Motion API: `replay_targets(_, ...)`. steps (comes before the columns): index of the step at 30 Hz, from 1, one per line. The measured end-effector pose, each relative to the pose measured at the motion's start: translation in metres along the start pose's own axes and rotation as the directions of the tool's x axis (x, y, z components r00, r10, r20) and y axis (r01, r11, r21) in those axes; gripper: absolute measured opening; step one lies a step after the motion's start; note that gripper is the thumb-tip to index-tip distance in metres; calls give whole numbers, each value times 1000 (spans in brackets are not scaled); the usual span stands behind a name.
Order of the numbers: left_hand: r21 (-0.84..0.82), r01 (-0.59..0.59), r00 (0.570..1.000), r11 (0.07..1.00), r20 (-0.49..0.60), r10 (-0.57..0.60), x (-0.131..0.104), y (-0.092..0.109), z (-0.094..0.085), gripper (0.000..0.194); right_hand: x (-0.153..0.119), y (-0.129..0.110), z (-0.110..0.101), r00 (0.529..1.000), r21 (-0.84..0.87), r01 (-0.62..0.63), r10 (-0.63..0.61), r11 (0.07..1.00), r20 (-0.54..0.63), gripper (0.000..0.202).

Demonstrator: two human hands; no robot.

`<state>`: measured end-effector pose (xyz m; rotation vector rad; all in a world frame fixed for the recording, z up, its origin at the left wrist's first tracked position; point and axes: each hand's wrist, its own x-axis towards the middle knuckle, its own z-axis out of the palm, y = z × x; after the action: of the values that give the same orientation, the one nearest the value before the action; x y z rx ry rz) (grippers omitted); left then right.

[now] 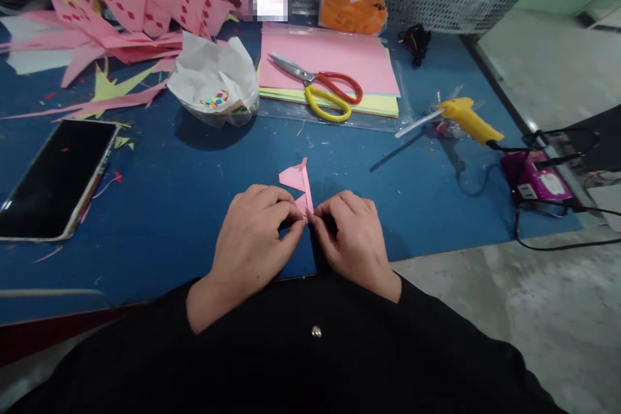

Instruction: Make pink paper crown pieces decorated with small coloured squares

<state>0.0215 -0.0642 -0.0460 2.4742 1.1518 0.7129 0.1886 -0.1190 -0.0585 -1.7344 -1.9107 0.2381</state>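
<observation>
Between my two hands is a small cut piece of pink paper (294, 176) with a narrow folded strip along its right side. My left hand (257, 229) pinches its near end between thumb and fingers. Close beside it, my right hand (350, 233) pinches the same end from the right, thumb and fingertips together. The fingertips hide part of that end. Beyond the hands, scissors (310, 77) with one red and one yellow handle lie on a stack of pink and yellow paper sheets (334, 55).
A phone (53, 178) lies at left. Pink scraps (126, 6) and a white paper-lined bowl (218, 77) with small coloured bits stand behind. A yellow glue gun (470, 119) rests at right near a purple power box (538, 181) with cables. An orange paper container (353, 6) stands at the back.
</observation>
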Motion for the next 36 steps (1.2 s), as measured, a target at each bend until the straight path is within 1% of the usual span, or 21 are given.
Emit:
replay_targets(4,25,-8,1000,1000,7,8,-1,0,0,10,0,0,1,1000,-8,0,0,1000,-7,11)
replay_targets(7,46,-41,999,998,6,40,-4,0,-3,11,-1,0,1,1000,2,-14,14,1000,-11,5)
replay_targets(10,106,-149,989,983,4,149,-8,-1,-7,12,0,0,2,999,14,-29,29,999,-32,8)
replay_targets(13,191,-288,958,938,39,286,-11,-2,-10,20,0,0,2,999,19,-36,36,999,-31,7)
replay_targets(15,244,-355,935,902,86,345,-12,-3,-11,24,0,0,2,999,17,-44,45,999,-27,7)
replay_targets(18,307,-419,908,854,127,400,-11,-3,-11,22,0,0,2,999,26,-42,43,999,-31,6)
replay_targets(20,334,-443,896,832,147,418,-11,-2,-11,21,-2,1,0,998,48,-26,29,999,-59,7)
replay_targets(22,355,-460,888,814,163,430,-11,-1,-12,22,-5,2,-2,996,77,18,-11,997,-89,10)
replay_targets(24,377,-477,879,794,184,440,-11,1,-13,25,-8,5,-5,993,83,90,-82,993,-89,13)
replay_targets(27,405,-497,868,768,224,443,-13,4,-13,28,-14,8,-7,979,40,198,-196,979,-62,19)
replay_targets(29,409,-503,864,761,244,440,-15,4,-13,32,-18,11,-8,968,23,243,-241,970,-70,22)
replay_targets(31,401,-506,862,763,243,444,-17,4,-13,38,-20,13,-7,965,45,256,-252,966,-76,25)
replay_targets(33,389,-500,866,774,231,443,-19,2,-14,41,-21,14,-6,972,87,233,-227,969,-66,25)
replay_targets(36,375,-488,873,788,215,438,-21,1,-15,39,-21,15,-5,983,158,181,-174,971,-58,25)
